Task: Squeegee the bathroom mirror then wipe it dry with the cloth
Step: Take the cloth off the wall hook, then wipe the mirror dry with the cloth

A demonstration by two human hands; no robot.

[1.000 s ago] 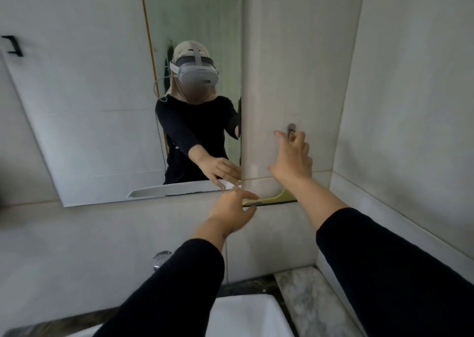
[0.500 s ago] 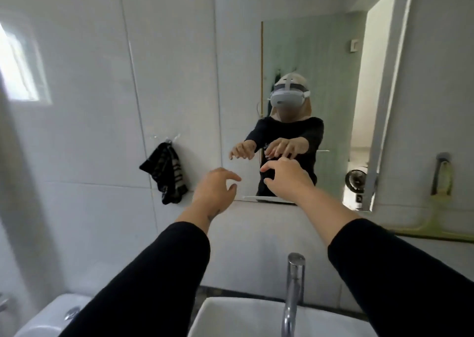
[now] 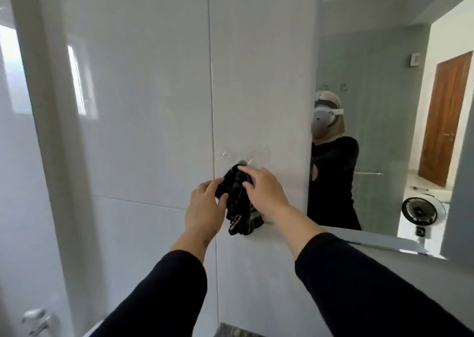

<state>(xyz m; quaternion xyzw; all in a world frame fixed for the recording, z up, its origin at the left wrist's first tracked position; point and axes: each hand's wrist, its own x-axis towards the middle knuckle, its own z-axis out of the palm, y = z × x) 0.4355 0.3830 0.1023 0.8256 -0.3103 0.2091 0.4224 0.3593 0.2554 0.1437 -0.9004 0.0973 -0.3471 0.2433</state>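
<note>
A black cloth [image 3: 238, 208] with pale stripes hangs from a small hook [image 3: 242, 162] on the white tiled wall, left of the mirror [image 3: 384, 93]. My left hand [image 3: 205, 208] grips the cloth's left side, thumb and fingers pinching its fabric. My right hand [image 3: 264, 189] lies over the cloth's top right, fingertips just under the hook. The mirror fills the right of the view and reflects a person in black with a headset. The squeegee is out of view.
A clear adhesive hook plate [image 3: 243, 153] sits on the tile above the cloth. A chrome handle [image 3: 36, 318] shows at the lower left. A grey wall ledge [image 3: 384, 244] runs under the mirror. The mirror reflects a small fan [image 3: 420, 212] and a wooden door [image 3: 446, 116].
My view swung left from the squeegee hanging at the right of the mirror to the cloth. Both hands, empty half a second ago, have reached the cloth and taken hold of it.
</note>
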